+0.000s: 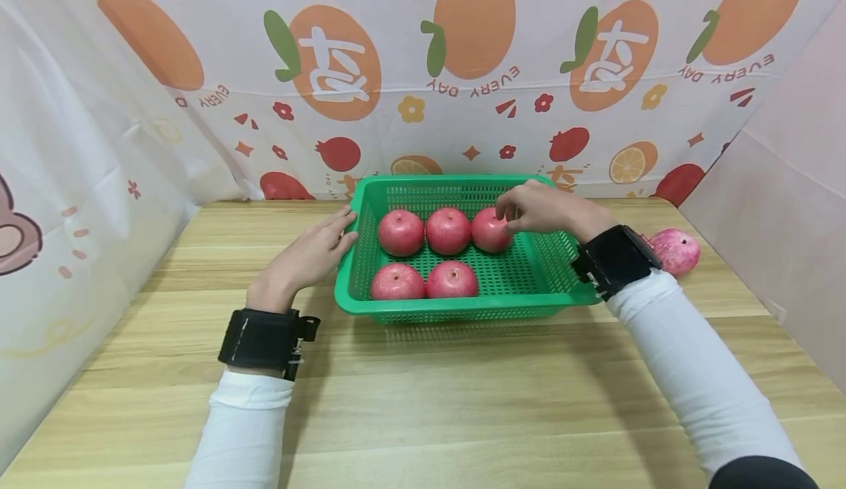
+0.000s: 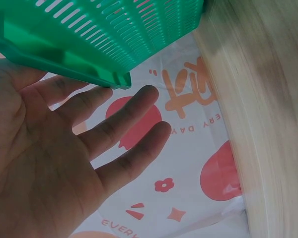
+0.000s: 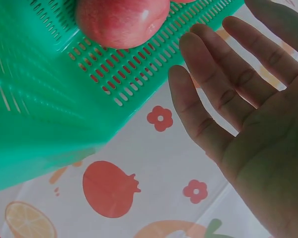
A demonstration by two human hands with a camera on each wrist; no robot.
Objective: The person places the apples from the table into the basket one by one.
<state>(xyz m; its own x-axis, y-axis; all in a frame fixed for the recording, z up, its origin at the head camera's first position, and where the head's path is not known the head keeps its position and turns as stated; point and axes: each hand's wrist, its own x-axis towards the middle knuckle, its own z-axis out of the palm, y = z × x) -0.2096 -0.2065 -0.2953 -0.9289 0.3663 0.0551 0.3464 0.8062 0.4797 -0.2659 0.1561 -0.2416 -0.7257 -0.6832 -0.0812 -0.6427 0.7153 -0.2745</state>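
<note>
A green plastic basket (image 1: 509, 302) with slotted walls holds several red pomegranates, three along the back and two in front. My left hand (image 1: 317, 250) is at the basket's left rim, its fingers extended; in the left wrist view the fingers spread beneath the rim (image 2: 64, 72). Over the back right pomegranate (image 1: 487, 233) hovers my right hand (image 1: 545, 206), fingers loosely bent and holding nothing. The right wrist view shows that hand's fingers (image 3: 201, 124) apart from the pomegranate (image 3: 121, 22) inside the basket. The front right part of the basket floor is bare green mesh.
Another pomegranate (image 1: 675, 252), pink and mottled, lies on the wooden table (image 1: 449, 401) to the right of the basket, partly behind the right wrist strap. A fruit-printed cloth (image 1: 410, 48) hangs close behind the basket, with white sheets at both sides.
</note>
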